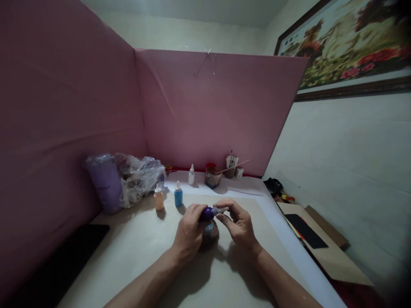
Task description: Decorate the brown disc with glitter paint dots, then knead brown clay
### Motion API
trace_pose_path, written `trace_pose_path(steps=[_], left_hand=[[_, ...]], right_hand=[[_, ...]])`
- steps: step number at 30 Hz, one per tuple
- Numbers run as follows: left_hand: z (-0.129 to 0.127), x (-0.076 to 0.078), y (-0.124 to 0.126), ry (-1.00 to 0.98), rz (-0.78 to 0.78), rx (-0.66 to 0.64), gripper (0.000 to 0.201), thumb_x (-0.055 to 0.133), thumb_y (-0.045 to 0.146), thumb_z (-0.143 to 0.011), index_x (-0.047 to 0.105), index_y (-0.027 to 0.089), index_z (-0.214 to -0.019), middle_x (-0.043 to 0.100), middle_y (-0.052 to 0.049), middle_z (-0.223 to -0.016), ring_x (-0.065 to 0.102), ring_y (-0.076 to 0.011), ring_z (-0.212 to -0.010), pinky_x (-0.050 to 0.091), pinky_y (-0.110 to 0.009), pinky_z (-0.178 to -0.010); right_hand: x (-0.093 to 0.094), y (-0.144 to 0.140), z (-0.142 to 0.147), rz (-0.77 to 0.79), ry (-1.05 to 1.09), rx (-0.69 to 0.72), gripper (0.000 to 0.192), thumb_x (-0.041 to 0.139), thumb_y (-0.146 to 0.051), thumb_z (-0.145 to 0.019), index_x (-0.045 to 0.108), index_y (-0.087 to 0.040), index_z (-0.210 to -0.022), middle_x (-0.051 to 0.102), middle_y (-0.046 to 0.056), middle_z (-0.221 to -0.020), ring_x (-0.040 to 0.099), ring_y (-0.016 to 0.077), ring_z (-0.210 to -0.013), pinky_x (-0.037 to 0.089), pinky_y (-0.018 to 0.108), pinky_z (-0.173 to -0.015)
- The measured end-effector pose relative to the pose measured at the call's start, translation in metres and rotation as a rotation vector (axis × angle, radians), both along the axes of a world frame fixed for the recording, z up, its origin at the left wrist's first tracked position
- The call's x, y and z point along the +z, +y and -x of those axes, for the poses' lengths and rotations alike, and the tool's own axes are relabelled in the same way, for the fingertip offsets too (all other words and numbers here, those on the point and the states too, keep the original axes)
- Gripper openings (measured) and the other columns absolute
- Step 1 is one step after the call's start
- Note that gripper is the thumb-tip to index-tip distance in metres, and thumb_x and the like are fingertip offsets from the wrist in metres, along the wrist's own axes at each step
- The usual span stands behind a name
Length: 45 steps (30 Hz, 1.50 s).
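Left hand wrapped round glossy purple bottle, held sideways over small round brownish object on matte pale table. Right hand pinching bottle's whitish cap. Behind: orange bottle, blue bottle, crinkled clear plastic bag.

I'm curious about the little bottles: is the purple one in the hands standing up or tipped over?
Tipped. The purple bottle lies sideways in the left hand, nozzle toward the right hand.
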<state>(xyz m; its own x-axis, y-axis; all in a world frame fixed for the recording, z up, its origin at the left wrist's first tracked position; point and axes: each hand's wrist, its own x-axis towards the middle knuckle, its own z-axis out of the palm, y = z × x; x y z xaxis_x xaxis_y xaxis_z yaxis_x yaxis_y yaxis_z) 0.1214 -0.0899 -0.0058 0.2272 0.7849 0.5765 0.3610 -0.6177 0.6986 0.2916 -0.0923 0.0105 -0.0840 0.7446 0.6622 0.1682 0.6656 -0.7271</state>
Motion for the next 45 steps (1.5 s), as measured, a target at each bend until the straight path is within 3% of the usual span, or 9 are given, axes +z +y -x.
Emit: trace_pose_path(steps=[7, 17, 21, 24, 27, 31, 37, 42, 45], left_hand=[[0.009, 0.012, -0.006, 0.008, 0.097, -0.242, 0.027, 0.053, 0.017, -0.083, 0.058, 0.019, -0.109, 0.062, -0.005, -0.100, 0.056, -0.0179, -0.093, 0.044, -0.031, -0.085], [0.005, 0.011, -0.013, 0.171, -0.092, 0.041, 0.031, 0.053, 0.015, -0.081, 0.056, 0.019, -0.111, 0.063, -0.009, -0.100, 0.057, -0.0221, -0.093, 0.046, -0.035, -0.082], [0.006, 0.013, -0.012, 0.140, -0.106, 0.050, 0.033, 0.052, 0.013, -0.081, 0.055, 0.019, -0.113, 0.063, -0.009, -0.102, 0.058, -0.0215, -0.094, 0.047, -0.034, -0.082], [0.007, 0.012, -0.011, 0.145, -0.113, 0.047, 0.035, 0.052, 0.012, -0.079, 0.055, 0.020, -0.113, 0.063, -0.008, -0.104, 0.057, -0.0220, -0.096, 0.047, -0.035, -0.084], [0.006, 0.012, -0.012, 0.159, -0.101, 0.036, 0.034, 0.053, 0.013, -0.080, 0.055, 0.019, -0.113, 0.062, -0.009, -0.103, 0.057, -0.0225, -0.096, 0.047, -0.036, -0.083], [0.004, 0.012, -0.014, 0.128, -0.049, 0.011, 0.031, 0.053, 0.014, -0.081, 0.054, 0.019, -0.111, 0.062, -0.008, -0.101, 0.056, -0.0215, -0.094, 0.046, -0.035, -0.081], [0.004, 0.008, -0.016, 0.106, 0.008, -0.029, 0.031, 0.051, 0.014, -0.080, 0.054, 0.021, -0.110, 0.062, -0.007, -0.099, 0.057, -0.0206, -0.091, 0.046, -0.033, -0.078], [0.004, 0.009, -0.016, 0.084, 0.016, -0.048, 0.033, 0.051, 0.013, -0.080, 0.055, 0.022, -0.111, 0.062, -0.006, -0.101, 0.057, -0.0207, -0.092, 0.046, -0.032, -0.079], [0.004, 0.009, -0.016, 0.099, -0.013, -0.057, 0.032, 0.050, 0.013, -0.081, 0.055, 0.021, -0.112, 0.063, -0.007, -0.102, 0.057, -0.0212, -0.094, 0.046, -0.033, -0.081]], right_hand=[[0.016, -0.002, -0.011, 0.110, 0.029, 0.213, 0.013, 0.069, -0.029, -0.080, 0.064, -0.021, -0.090, 0.063, 0.005, -0.091, 0.060, 0.0193, -0.087, 0.049, 0.031, -0.076], [0.002, -0.002, -0.004, 0.064, -0.140, -0.111, 0.024, 0.071, -0.038, -0.076, 0.056, -0.019, -0.076, 0.051, -0.003, -0.063, 0.044, 0.0109, -0.054, 0.039, 0.023, -0.051], [0.005, -0.005, -0.004, 0.039, -0.121, -0.061, 0.035, 0.069, -0.037, -0.078, 0.057, -0.020, -0.107, 0.061, 0.003, -0.082, 0.055, 0.0140, -0.064, 0.046, 0.026, -0.059], [0.008, -0.006, -0.005, 0.058, -0.135, -0.033, 0.020, 0.062, -0.036, -0.084, 0.061, -0.019, -0.094, 0.060, 0.002, -0.074, 0.055, 0.0142, -0.063, 0.046, 0.026, -0.059], [0.009, -0.005, -0.006, 0.084, -0.121, -0.057, 0.022, 0.066, -0.040, -0.080, 0.059, -0.019, -0.078, 0.053, -0.003, -0.061, 0.047, 0.0108, -0.052, 0.039, 0.023, -0.050], [0.011, -0.006, -0.007, 0.094, -0.100, -0.026, 0.030, 0.068, -0.041, -0.078, 0.062, -0.019, -0.097, 0.060, 0.000, -0.070, 0.052, 0.0127, -0.057, 0.043, 0.024, -0.052], [0.008, -0.004, -0.007, 0.186, -0.097, 0.005, 0.025, 0.067, -0.042, -0.080, 0.061, -0.018, -0.079, 0.054, -0.003, -0.053, 0.048, 0.0108, -0.046, 0.037, 0.023, -0.045], [0.009, -0.005, -0.006, 0.141, -0.103, 0.025, 0.031, 0.069, -0.042, -0.077, 0.067, -0.018, -0.096, 0.060, -0.001, -0.062, 0.051, 0.0122, -0.051, 0.040, 0.024, -0.049], [0.007, -0.008, -0.002, 0.141, -0.073, 0.014, 0.027, 0.069, -0.040, -0.077, 0.069, -0.017, -0.090, 0.059, 0.000, -0.062, 0.049, 0.0116, -0.050, 0.039, 0.024, -0.048]])
